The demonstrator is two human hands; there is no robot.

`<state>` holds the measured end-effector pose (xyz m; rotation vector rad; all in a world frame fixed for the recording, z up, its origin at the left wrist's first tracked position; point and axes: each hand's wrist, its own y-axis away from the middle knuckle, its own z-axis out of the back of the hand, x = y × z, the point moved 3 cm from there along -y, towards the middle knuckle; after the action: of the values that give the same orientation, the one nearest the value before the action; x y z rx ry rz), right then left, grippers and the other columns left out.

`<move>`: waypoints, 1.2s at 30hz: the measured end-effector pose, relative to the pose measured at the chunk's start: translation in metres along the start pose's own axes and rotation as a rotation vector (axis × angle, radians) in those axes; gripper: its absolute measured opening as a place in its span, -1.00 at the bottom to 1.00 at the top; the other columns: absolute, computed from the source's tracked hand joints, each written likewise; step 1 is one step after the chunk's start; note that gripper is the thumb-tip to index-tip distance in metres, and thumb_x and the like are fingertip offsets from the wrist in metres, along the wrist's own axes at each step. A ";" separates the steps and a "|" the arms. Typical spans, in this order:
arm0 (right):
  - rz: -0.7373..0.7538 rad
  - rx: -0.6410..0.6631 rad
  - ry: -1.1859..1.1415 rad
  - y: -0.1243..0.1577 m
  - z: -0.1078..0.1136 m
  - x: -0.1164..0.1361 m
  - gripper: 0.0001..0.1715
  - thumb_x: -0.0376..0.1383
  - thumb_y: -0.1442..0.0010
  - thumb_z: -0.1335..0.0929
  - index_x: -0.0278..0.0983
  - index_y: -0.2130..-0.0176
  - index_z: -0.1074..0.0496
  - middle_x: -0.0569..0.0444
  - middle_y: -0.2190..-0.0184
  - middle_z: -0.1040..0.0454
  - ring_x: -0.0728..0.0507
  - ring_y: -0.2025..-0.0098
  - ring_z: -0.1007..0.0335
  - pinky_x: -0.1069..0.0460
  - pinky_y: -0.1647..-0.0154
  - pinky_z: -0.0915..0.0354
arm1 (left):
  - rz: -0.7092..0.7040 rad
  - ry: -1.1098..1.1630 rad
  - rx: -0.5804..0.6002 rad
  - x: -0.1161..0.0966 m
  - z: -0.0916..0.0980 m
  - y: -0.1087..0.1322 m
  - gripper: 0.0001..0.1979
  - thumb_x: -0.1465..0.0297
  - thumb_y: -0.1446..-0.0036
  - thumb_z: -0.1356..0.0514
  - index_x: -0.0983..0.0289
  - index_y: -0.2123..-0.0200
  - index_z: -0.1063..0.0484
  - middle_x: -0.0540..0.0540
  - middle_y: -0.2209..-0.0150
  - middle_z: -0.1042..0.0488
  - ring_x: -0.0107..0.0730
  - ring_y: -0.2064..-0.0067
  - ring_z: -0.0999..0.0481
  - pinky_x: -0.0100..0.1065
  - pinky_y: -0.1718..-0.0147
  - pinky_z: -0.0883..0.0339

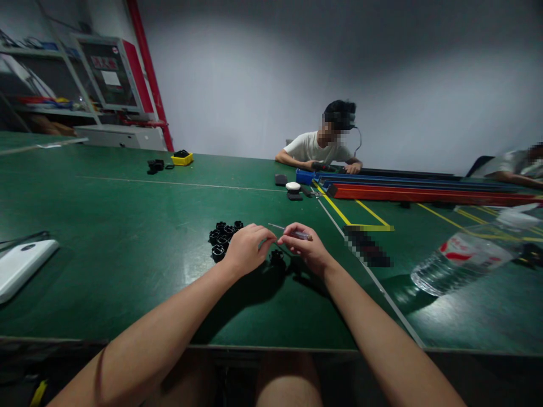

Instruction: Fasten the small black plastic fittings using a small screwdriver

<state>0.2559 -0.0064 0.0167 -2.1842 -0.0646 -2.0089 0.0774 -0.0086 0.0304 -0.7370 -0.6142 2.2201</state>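
Note:
My right hand (303, 243) is closed round the handle of a screwdriver (299, 234), whose thin shaft points left above the green table (127, 254). Close to it on the left, my left hand (251, 247) has its thumb and fingers pinched together; whatever lies between them is too small to make out. A small black part (276, 257) stands on the table just below and between the hands. Several more black ring-like parts (219, 240) are grouped beside and behind my left hand, which partly hides them.
A water bottle (466, 254) leans at the right, and a white phone (25, 265) lies at the left. Long blue and red bars (424, 194) cross the back right near a seated person (316, 147). A yellow tray (182, 160) is farther back.

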 end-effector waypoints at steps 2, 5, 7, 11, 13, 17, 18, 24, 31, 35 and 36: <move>-0.001 -0.007 -0.018 0.000 -0.001 0.003 -0.55 -0.05 0.11 -0.57 -0.23 0.38 -0.39 0.11 0.51 -0.54 0.03 0.57 -0.23 0.13 0.60 0.01 | 0.041 -0.016 -0.006 0.003 0.000 0.000 -0.85 0.41 -0.28 -0.15 0.18 0.27 -0.54 0.05 0.29 -0.60 -0.27 0.21 -0.51 -0.26 0.19 -0.35; -0.013 -0.027 -0.045 -0.001 0.000 0.004 -0.47 0.15 0.04 -0.49 -0.23 0.39 -0.40 0.12 0.57 -0.49 0.01 0.57 -0.26 0.13 0.62 0.01 | 0.128 0.000 -0.022 0.009 0.001 -0.001 -0.87 0.44 -0.24 -0.18 0.19 0.28 -0.55 0.04 0.30 -0.60 -0.27 0.23 -0.52 -0.29 0.23 -0.34; -0.020 -0.044 -0.053 -0.002 0.001 0.003 -0.36 0.28 0.01 -0.41 -0.22 0.36 -0.43 0.12 0.59 -0.46 0.00 0.58 -0.27 0.13 0.63 0.01 | 0.196 0.041 -0.045 0.014 0.002 -0.002 -0.88 0.44 -0.22 -0.19 0.21 0.29 -0.56 0.04 0.33 -0.60 -0.31 0.29 -0.52 -0.33 0.29 -0.32; -0.005 -0.087 -0.088 -0.001 0.004 0.004 -0.26 0.38 -0.02 -0.30 -0.20 0.27 -0.48 0.10 0.53 -0.47 -0.04 0.53 -0.34 0.11 0.61 -0.07 | 0.343 0.163 -0.130 0.025 0.006 -0.005 -0.87 0.39 -0.22 -0.21 0.24 0.29 -0.58 0.02 0.41 -0.58 -0.39 0.41 -0.48 -0.37 0.37 -0.28; 0.003 -0.099 -0.101 0.000 0.005 0.005 -0.28 0.36 -0.04 -0.30 -0.20 0.26 -0.49 0.07 0.47 -0.49 -0.05 0.47 -0.38 0.10 0.56 -0.14 | 0.404 0.220 -0.171 0.029 0.009 -0.006 -0.85 0.36 -0.22 -0.21 0.26 0.29 -0.59 0.03 0.42 -0.59 -0.39 0.42 -0.48 -0.38 0.37 -0.29; 0.028 -0.083 -0.111 0.003 0.006 0.007 -0.44 0.21 -0.08 -0.37 -0.20 0.27 -0.52 0.05 0.43 -0.51 -0.07 0.41 -0.39 0.09 0.51 -0.19 | 0.476 0.292 -0.205 0.032 0.012 -0.007 -0.81 0.32 -0.19 -0.23 0.28 0.30 -0.62 0.06 0.40 -0.61 -0.37 0.41 -0.50 -0.37 0.37 -0.30; 0.033 -0.072 -0.112 0.003 0.006 0.008 -0.49 0.15 -0.08 -0.39 -0.21 0.26 -0.53 0.05 0.43 -0.51 -0.07 0.40 -0.39 0.09 0.50 -0.19 | 0.487 0.306 -0.206 0.033 0.013 -0.007 -0.81 0.31 -0.18 -0.23 0.28 0.29 -0.62 0.06 0.40 -0.61 -0.37 0.41 -0.50 -0.37 0.37 -0.29; 0.019 0.004 -0.104 0.005 0.002 0.007 -0.62 -0.03 -0.08 -0.42 -0.24 0.21 -0.56 0.03 0.45 -0.55 -0.06 0.43 -0.38 0.10 0.50 -0.16 | 0.490 0.390 -0.184 0.035 0.009 -0.007 -0.76 0.26 -0.16 -0.23 0.29 0.27 -0.64 0.08 0.38 -0.62 -0.35 0.38 -0.50 -0.36 0.36 -0.27; 0.055 0.029 -0.057 0.005 0.000 0.009 -0.70 -0.10 -0.06 -0.44 -0.21 0.23 -0.57 0.04 0.45 -0.57 -0.04 0.46 -0.37 0.11 0.52 -0.12 | 0.522 0.473 -0.166 0.038 0.004 -0.007 -0.71 0.21 -0.12 -0.22 0.29 0.28 -0.63 0.07 0.45 -0.57 -0.38 0.45 -0.42 -0.38 0.44 -0.22; 0.081 0.041 -0.041 0.004 0.000 0.008 -0.70 -0.10 -0.05 -0.46 -0.21 0.24 -0.57 0.04 0.44 -0.57 -0.03 0.47 -0.36 0.11 0.55 -0.10 | 0.554 0.560 -0.158 0.039 -0.001 -0.006 -0.70 0.20 -0.10 -0.23 0.31 0.28 -0.61 0.07 0.46 -0.55 -0.40 0.48 -0.39 -0.40 0.48 -0.21; 0.086 0.043 -0.038 0.004 0.001 0.008 -0.70 -0.10 -0.05 -0.46 -0.22 0.24 -0.57 0.04 0.44 -0.57 -0.03 0.47 -0.36 0.11 0.55 -0.10 | 0.560 0.583 -0.157 0.039 -0.002 -0.006 -0.70 0.20 -0.10 -0.23 0.32 0.28 -0.61 0.07 0.46 -0.55 -0.41 0.49 -0.39 -0.41 0.49 -0.20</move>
<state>0.2577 -0.0110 0.0245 -2.1607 -0.0186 -1.9025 0.0587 0.0247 0.0200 -1.7260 -0.3050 2.2711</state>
